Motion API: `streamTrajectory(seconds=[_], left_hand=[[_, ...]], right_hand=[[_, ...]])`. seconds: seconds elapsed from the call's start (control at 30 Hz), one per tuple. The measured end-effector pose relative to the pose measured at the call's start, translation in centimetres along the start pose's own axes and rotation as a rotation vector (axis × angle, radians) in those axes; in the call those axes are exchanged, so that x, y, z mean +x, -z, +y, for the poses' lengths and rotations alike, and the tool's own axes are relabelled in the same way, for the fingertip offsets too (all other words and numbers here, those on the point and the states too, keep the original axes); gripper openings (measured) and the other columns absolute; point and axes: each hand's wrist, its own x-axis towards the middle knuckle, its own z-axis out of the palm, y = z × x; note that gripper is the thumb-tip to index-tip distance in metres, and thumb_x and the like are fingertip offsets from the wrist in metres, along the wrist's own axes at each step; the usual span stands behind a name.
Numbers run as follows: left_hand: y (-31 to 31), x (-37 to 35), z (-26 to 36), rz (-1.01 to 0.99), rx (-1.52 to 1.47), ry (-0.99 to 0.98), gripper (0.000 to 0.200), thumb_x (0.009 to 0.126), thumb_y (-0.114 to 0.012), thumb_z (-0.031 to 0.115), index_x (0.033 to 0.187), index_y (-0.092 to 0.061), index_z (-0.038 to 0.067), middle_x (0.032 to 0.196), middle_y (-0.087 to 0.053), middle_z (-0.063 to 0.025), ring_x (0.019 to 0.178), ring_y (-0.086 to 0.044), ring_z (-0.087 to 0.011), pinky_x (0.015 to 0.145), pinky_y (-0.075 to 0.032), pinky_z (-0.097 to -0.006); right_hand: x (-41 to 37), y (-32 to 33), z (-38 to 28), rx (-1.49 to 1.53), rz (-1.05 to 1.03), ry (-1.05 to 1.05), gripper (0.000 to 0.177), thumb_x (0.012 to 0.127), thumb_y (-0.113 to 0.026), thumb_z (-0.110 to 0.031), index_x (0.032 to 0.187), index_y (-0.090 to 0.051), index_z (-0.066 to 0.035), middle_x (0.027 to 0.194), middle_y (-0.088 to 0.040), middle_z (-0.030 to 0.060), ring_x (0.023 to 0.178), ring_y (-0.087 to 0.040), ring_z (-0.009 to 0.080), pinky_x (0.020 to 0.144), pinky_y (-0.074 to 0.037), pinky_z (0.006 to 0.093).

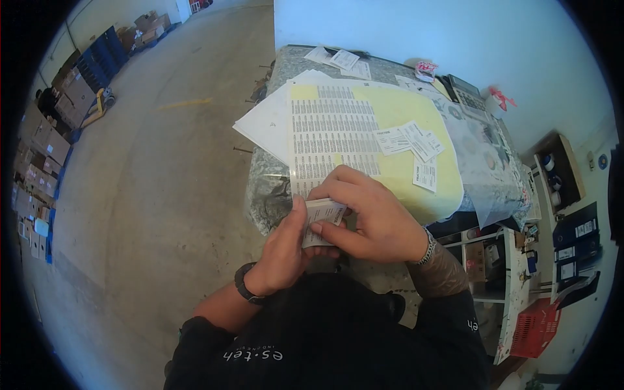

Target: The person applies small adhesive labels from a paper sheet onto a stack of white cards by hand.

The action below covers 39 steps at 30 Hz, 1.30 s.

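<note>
Both my hands meet on a small stack of white printed cards (323,213), held in front of my body at the table's near edge. My left hand (283,250) wraps the stack from the left and below, its thumb along the side. From the right, my right hand (374,218) grips the stack with the thumb on its face and the fingers over the top edge. Just beyond lies a sheet of printed labels (333,130) on yellow backing (403,188). Several loose white cards (416,142) overlap on the yellow area to the right.
The table (270,188) has a patterned cover. White papers (266,127) lie under the label sheet; a calculator (467,92) sits at the back right. A red basket (536,328) and shelf (504,305) stand at right. Boxes (49,140) and a pallet jack (101,107) are far left.
</note>
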Motion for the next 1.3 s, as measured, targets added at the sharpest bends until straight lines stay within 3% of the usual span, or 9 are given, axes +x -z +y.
streamTrajectory(seconds=[0.23,0.53,0.63,0.73,0.83,0.97,1.13,1.23,1.3], left_hand=[[-0.4,0.1,0.7,0.008,-0.094,0.010,0.066,0.108,-0.020,0.058,0.141,-0.045,0.006,0.122,-0.061,-0.0114,0.109,-0.062,-0.0204,0.089,-0.055,-0.0387],[-0.2,0.9,0.4,-0.002,-0.278,-0.073,0.068,0.108,-0.019,0.059,0.137,-0.047,0.004,0.110,-0.062,-0.0127,0.104,-0.064,-0.0219,0.088,-0.056,-0.0387],[1.2,1.1,0.0,-0.183,-0.381,-0.112,0.066,0.109,-0.018,0.055,0.138,-0.045,0.002,0.112,-0.062,-0.0142,0.106,-0.065,-0.0238,0.089,-0.056,-0.0400],[0.7,0.6,0.3,-0.081,-0.387,-0.164,0.059,0.111,-0.022,0.046,0.142,-0.043,0.000,0.117,-0.063,-0.0158,0.111,-0.064,-0.0251,0.093,-0.055,-0.0402],[0.2,0.7,-0.1,0.062,-0.218,-0.363,0.054,0.112,-0.027,0.039,0.146,-0.039,-0.002,0.127,-0.060,-0.0162,0.121,-0.059,-0.0256,0.104,-0.049,-0.0414],[-0.4,0.8,-0.9,0.144,-0.154,-0.461,0.049,0.112,-0.029,0.038,0.146,-0.038,0.004,0.135,-0.055,-0.0152,0.130,-0.051,-0.0290,0.113,-0.039,-0.0488],[0.3,0.2,-0.7,-0.119,-0.138,-0.369,0.061,0.104,-0.042,0.053,0.148,-0.038,0.010,0.146,-0.045,-0.0139,0.137,-0.043,-0.0316,0.113,-0.035,-0.0519],[2.5,0.2,-1.1,-0.343,-0.268,-0.537,0.067,0.097,-0.050,0.056,0.145,-0.039,0.010,0.148,-0.043,-0.0130,0.136,-0.043,-0.0331,0.112,-0.036,-0.0533],[4.7,0.3,-2.2,-0.338,-0.307,-0.519,0.066,0.095,-0.051,0.054,0.144,-0.040,0.011,0.148,-0.043,-0.0139,0.136,-0.044,-0.0341,0.112,-0.037,-0.0530]], right_hand=[[0.2,-0.5,0.4,-0.068,0.016,0.050,0.034,0.084,-0.076,-0.015,0.113,-0.063,-0.002,0.102,-0.059,0.0144,0.094,-0.061,0.0328,0.081,-0.049,0.0385],[-0.1,-1.5,-0.4,-0.208,0.084,0.090,0.069,0.071,-0.084,-0.016,0.131,-0.052,-0.005,0.110,-0.057,0.0164,0.099,-0.059,0.0385,0.085,-0.050,0.0413],[-0.1,-1.3,-0.3,-0.155,0.046,0.043,0.079,0.070,-0.088,-0.020,0.136,-0.048,-0.005,0.114,-0.056,0.0158,0.101,-0.060,0.0358,0.086,-0.050,0.0422],[-0.4,-1.4,0.3,0.039,0.141,0.129,0.083,0.071,-0.090,-0.022,0.137,-0.045,-0.003,0.116,-0.054,0.0135,0.099,-0.059,0.0279,0.082,-0.050,0.0391],[-1.5,-3.0,0.7,0.053,0.449,0.031,0.070,0.077,-0.088,-0.021,0.129,-0.045,-0.003,0.114,-0.052,0.0081,0.092,-0.052,0.0131,0.074,-0.045,0.0276],[-2.6,-4.1,-0.4,0.259,0.387,-0.173,0.050,0.083,-0.083,-0.019,0.118,-0.052,-0.001,0.100,-0.059,0.0089,0.082,-0.054,0.0131,0.074,-0.048,0.0278],[-2.8,-3.6,0.2,0.641,0.319,-0.184,0.022,0.093,-0.071,-0.012,0.108,-0.063,0.000,0.088,-0.068,0.0058,0.076,-0.059,0.0086,0.067,-0.048,0.0260],[-3.7,-0.7,0.7,0.484,0.182,-0.188,0.020,0.093,-0.070,-0.011,0.109,-0.064,0.001,0.087,-0.068,0.0069,0.075,-0.060,0.0083,0.068,-0.048,0.0263],[-4.1,0.8,0.3,0.408,0.109,-0.154,0.019,0.093,-0.069,-0.011,0.109,-0.065,0.000,0.087,-0.067,0.0080,0.075,-0.061,0.0115,0.068,-0.048,0.0275]])
